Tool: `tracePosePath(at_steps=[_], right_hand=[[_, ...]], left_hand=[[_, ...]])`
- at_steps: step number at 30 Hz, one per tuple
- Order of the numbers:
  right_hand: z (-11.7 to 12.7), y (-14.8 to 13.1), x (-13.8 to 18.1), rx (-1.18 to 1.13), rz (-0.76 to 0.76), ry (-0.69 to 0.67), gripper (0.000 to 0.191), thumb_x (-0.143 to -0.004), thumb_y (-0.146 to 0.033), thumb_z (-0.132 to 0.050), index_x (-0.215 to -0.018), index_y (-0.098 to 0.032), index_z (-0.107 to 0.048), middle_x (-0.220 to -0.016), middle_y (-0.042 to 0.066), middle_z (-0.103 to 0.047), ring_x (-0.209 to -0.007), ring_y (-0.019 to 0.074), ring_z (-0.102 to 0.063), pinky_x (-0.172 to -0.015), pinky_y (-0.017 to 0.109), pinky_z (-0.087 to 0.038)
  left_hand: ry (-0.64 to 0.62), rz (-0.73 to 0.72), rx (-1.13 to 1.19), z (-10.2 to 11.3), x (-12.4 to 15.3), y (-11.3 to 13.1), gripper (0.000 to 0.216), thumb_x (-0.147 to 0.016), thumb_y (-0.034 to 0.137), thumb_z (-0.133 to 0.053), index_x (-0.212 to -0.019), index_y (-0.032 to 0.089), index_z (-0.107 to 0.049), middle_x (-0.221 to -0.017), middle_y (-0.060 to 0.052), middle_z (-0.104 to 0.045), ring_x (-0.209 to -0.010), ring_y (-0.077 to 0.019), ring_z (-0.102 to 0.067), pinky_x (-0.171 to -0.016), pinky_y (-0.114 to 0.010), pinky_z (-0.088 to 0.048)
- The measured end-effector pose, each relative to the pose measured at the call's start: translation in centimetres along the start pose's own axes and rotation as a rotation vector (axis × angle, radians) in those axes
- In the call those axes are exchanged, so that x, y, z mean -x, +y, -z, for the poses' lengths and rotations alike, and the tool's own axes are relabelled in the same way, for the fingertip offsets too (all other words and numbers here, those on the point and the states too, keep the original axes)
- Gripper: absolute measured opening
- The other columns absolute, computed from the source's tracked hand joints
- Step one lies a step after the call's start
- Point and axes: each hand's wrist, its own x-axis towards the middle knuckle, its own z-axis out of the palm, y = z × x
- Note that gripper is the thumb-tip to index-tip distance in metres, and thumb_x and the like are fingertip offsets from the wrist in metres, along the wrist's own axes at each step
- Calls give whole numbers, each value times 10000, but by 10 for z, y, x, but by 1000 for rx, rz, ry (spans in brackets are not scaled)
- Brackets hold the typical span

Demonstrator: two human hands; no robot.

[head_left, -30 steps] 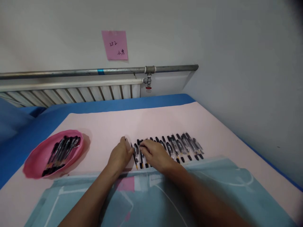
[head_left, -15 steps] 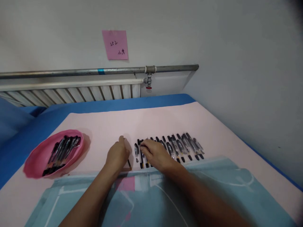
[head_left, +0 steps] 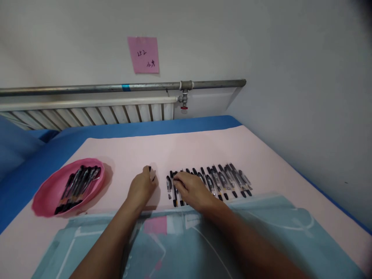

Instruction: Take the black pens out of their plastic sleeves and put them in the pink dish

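Note:
My left hand [head_left: 142, 186] is closed around a pen, whose black end [head_left: 150, 169] pokes out above the fingers; the rest is mostly hidden in the hand. My right hand [head_left: 193, 190] hovers low over the left part of a row of black and clear pens [head_left: 215, 178], its thumb and fingers pinched together. What those fingers hold, if anything, is hidden. Just left of the row lies a short black cap-like piece [head_left: 169, 183], with a small clear bit below it. Several loose caps and clear barrels lie mixed along the row.
A pink scalloped dish [head_left: 43, 199] on the left holds several black pens [head_left: 78, 186]. Pale pink sheeting [head_left: 128, 149] covers the blue surface [head_left: 203, 122]. Blue-green patterned cloth [head_left: 261, 228] lies along the near edge. Behind are a radiator [head_left: 116, 114], a metal pipe [head_left: 87, 89] and the wall.
My left hand has turned and shifted slightly left, so the pen's lower end no longer shows beneath it and a black end shows above. My right hand stays over the row.

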Motion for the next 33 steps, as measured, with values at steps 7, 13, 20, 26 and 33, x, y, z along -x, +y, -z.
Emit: tracePosePath(at_steps=[7,13,20,26,33], right_hand=[[-3,-11,1,-376,-172,-44,124,-803,-230,-459,-797,-177,-571,-646,-16,-541,-557,88,-499,-497,200,-335],[-13,-29,5,-860,-369,-250,133,-766,-227,-465,-646,-180,-498,-429,-77,-433,-321,49,-367,-323,161,-277],[9,-16,-1,-976,-352,225,172,-776,-302,-496,-657,-179,-484,-475,-61,-488,-353,50,-407,-321,152,-281],[24,-11,-3,-1289,-273,403,166,-766,-331,-532,-705,-185,-482,-580,-39,-534,-402,60,-441,-313,152,-293],[22,-14,1,-1229,-255,413,181,-793,-334,-514,-702,-182,-481,-580,-37,-528,-392,53,-430,-323,156,-296]], left_hand=[[-83,41,908,20,12,10,505,-685,226,-560,-1164,186,-407,-589,73,-492,-338,-54,-380,-356,-181,-277],[-194,-59,1266,24,36,30,543,-657,288,-628,-1140,185,-404,-651,65,-498,-332,-34,-368,-295,-155,-248],[-179,-270,1017,16,37,23,277,-835,407,-408,-991,196,-498,-675,42,-492,-431,-47,-367,-386,-171,-274],[-291,-510,670,20,46,28,268,-865,389,-354,-923,199,-534,-637,39,-494,-569,-92,-429,-553,-200,-338],[-297,-497,683,21,48,29,288,-863,412,-334,-908,206,-530,-654,25,-489,-595,-112,-441,-565,-208,-347]])
